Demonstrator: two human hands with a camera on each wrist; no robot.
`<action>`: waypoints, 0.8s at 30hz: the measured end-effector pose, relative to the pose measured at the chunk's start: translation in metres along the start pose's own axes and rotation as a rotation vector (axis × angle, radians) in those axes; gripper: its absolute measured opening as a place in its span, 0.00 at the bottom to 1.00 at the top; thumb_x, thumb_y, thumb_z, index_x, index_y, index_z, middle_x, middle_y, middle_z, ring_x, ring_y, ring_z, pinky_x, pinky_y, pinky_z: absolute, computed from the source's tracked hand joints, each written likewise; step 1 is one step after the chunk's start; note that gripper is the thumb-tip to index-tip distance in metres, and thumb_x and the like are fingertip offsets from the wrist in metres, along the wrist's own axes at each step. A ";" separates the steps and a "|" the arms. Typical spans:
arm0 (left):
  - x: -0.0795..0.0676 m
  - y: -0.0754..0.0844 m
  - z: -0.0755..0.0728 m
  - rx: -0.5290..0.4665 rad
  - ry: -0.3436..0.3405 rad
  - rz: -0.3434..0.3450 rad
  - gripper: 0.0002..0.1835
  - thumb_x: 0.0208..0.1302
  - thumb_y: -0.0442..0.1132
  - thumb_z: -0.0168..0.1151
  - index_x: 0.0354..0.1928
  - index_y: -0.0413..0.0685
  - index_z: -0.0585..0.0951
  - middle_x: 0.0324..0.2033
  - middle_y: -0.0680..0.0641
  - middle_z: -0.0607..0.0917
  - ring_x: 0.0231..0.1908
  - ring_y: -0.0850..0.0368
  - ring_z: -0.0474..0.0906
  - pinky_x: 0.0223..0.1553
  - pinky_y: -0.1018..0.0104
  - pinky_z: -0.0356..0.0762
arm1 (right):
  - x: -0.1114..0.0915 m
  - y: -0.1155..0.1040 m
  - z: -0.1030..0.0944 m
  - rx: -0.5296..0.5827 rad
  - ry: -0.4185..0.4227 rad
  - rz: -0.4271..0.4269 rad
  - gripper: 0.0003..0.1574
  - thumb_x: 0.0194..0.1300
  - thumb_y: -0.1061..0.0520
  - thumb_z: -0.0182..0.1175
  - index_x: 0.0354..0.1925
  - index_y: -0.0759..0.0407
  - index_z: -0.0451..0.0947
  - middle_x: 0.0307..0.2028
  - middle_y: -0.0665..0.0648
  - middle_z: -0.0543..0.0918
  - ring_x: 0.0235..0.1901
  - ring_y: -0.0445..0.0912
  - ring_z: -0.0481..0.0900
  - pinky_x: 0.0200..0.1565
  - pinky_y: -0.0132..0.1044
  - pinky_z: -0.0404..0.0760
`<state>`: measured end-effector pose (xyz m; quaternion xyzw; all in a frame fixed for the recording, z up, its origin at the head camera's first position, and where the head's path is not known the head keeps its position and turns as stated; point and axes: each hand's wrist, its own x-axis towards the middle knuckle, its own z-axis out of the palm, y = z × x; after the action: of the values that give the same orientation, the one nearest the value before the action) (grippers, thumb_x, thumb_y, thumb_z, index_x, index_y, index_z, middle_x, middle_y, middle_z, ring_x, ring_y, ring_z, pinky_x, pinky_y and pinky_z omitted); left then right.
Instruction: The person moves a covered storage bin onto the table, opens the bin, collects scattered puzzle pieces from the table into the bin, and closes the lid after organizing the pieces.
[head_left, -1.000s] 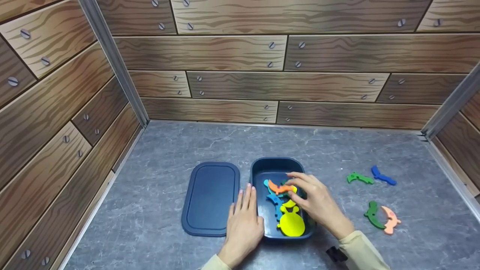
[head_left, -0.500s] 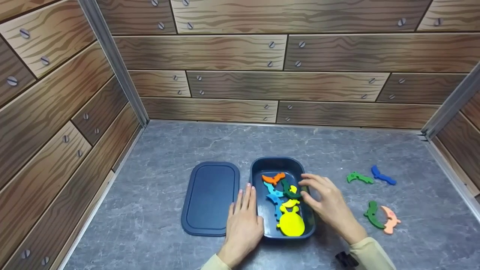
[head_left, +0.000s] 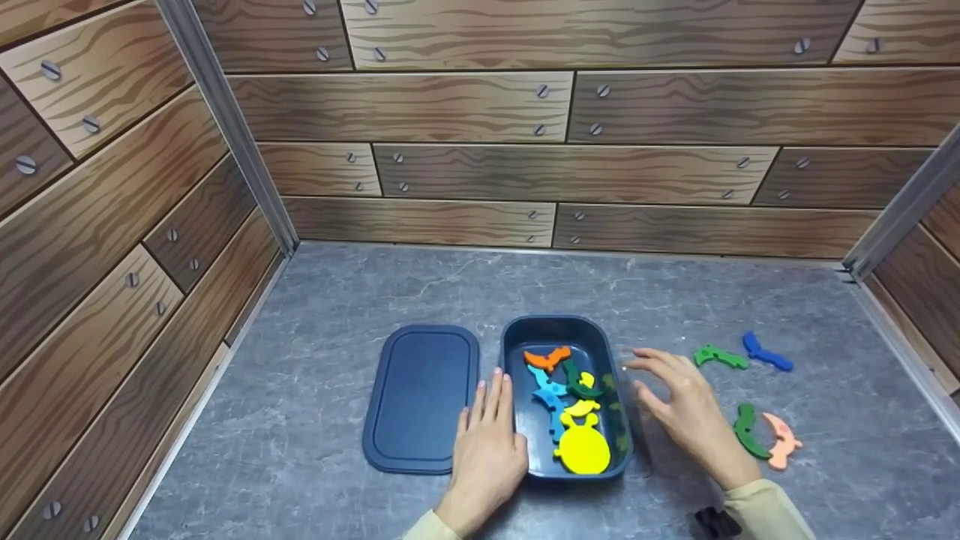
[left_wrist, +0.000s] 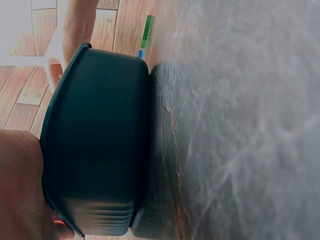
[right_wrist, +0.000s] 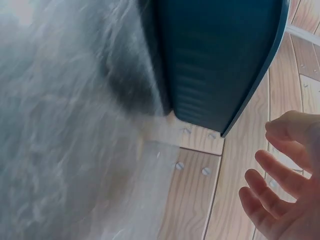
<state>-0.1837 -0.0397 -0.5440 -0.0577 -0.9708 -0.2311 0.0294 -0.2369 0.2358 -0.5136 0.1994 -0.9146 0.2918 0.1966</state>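
Note:
A dark blue box (head_left: 559,328) holds several flat toy pieces. Orange (head_left: 547,358), light blue (head_left: 546,382), blue (head_left: 553,415) and dark green (head_left: 576,381) curved ones lie near a small yellow piece (head_left: 581,408). A large round yellow piece (head_left: 584,450) with knobs lies at the near end. My left hand (head_left: 491,450) lies along the left rim with straight fingers; in the left wrist view it overlaps the rim of the box (left_wrist: 100,130). Right of the box, my right hand (head_left: 681,405) hovers with spread, relaxed fingers, holding nothing.
A matching lid (head_left: 421,397) lies flat left of the box. To the right lie a green piece (head_left: 720,356), a blue piece (head_left: 766,352), a dark green piece (head_left: 748,433) and a peach piece (head_left: 781,442). Wood-patterned walls (head_left: 480,169) surround the grey table (head_left: 360,285).
My right hand let go of the orange piece, which now lies at the box's far end, and moved right, out past the rim. My left hand stays in place.

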 end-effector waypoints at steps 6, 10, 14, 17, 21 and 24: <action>0.000 0.000 0.000 -0.003 0.010 0.004 0.37 0.66 0.42 0.51 0.77 0.49 0.55 0.77 0.53 0.50 0.74 0.49 0.47 0.67 0.40 0.54 | -0.003 0.012 -0.004 -0.025 0.024 -0.001 0.18 0.57 0.68 0.68 0.48 0.61 0.84 0.55 0.61 0.80 0.52 0.56 0.74 0.51 0.56 0.74; -0.001 -0.001 0.001 -0.002 0.027 0.015 0.37 0.66 0.41 0.50 0.77 0.48 0.56 0.77 0.52 0.50 0.74 0.49 0.48 0.67 0.40 0.55 | -0.004 0.021 -0.008 -0.059 0.027 0.016 0.18 0.57 0.69 0.68 0.48 0.62 0.83 0.55 0.62 0.79 0.52 0.58 0.74 0.50 0.57 0.73; -0.002 -0.001 0.002 0.005 0.050 0.029 0.36 0.66 0.40 0.48 0.77 0.46 0.57 0.77 0.51 0.51 0.74 0.48 0.49 0.66 0.40 0.57 | -0.004 0.030 -0.012 -0.080 0.024 0.021 0.19 0.56 0.69 0.68 0.48 0.63 0.82 0.55 0.63 0.79 0.52 0.59 0.74 0.48 0.57 0.74; -0.002 -0.001 0.002 0.004 0.051 0.029 0.36 0.66 0.40 0.48 0.77 0.47 0.56 0.77 0.51 0.51 0.74 0.48 0.49 0.66 0.40 0.57 | -0.003 0.035 -0.015 -0.091 0.017 0.028 0.20 0.56 0.68 0.68 0.49 0.64 0.82 0.55 0.65 0.79 0.53 0.61 0.73 0.49 0.58 0.73; -0.001 -0.001 0.002 0.003 0.035 0.019 0.37 0.66 0.40 0.49 0.77 0.48 0.56 0.77 0.52 0.50 0.74 0.49 0.48 0.66 0.40 0.57 | -0.002 0.040 -0.018 -0.102 -0.001 0.044 0.21 0.57 0.67 0.67 0.51 0.64 0.81 0.55 0.67 0.78 0.54 0.64 0.72 0.51 0.61 0.70; 0.000 -0.001 0.002 0.001 0.025 0.014 0.37 0.66 0.41 0.50 0.77 0.48 0.55 0.77 0.52 0.50 0.74 0.49 0.47 0.67 0.41 0.56 | -0.001 0.043 -0.021 -0.113 -0.015 0.048 0.22 0.57 0.67 0.67 0.52 0.64 0.81 0.56 0.67 0.78 0.54 0.64 0.72 0.51 0.62 0.70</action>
<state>-0.1834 -0.0395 -0.5457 -0.0616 -0.9700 -0.2313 0.0433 -0.2519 0.2813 -0.5183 0.1684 -0.9355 0.2430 0.1935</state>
